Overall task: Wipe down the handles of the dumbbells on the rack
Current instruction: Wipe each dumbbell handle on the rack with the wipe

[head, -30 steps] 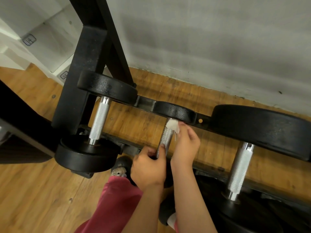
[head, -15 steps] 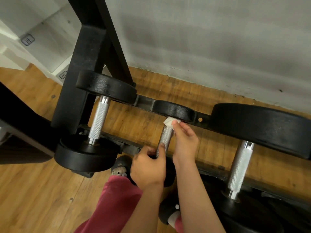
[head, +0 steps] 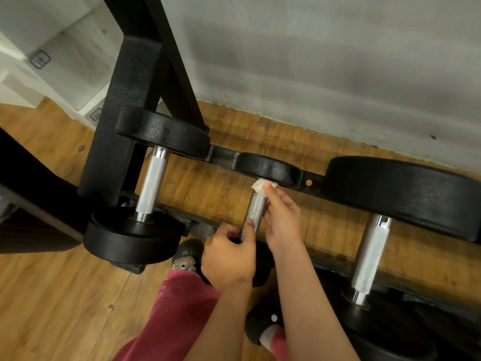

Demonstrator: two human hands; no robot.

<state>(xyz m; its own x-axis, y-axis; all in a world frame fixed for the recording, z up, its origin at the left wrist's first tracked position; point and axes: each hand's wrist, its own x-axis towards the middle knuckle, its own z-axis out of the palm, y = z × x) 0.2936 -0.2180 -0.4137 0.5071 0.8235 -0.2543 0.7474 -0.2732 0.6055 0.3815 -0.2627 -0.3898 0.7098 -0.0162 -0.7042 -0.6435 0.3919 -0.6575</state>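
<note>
Mid-task. R. hand [head: 282, 220] pinches small white crumpled wipe [head: 260, 185] against far end of middle dumbbell's knurled steel handle [head: 256, 212] on black steel rack [head: 223, 157]; L. hand [head: 229, 259] grips near end. Flanking knurled handles, left [head: 152, 186] & right [head: 369, 259]: wiped or not, can't tell.

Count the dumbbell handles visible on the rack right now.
3: left handle beside the rack upright, middle handle with the white cloth at its far end, right handle. More may lie off-frame.
</note>
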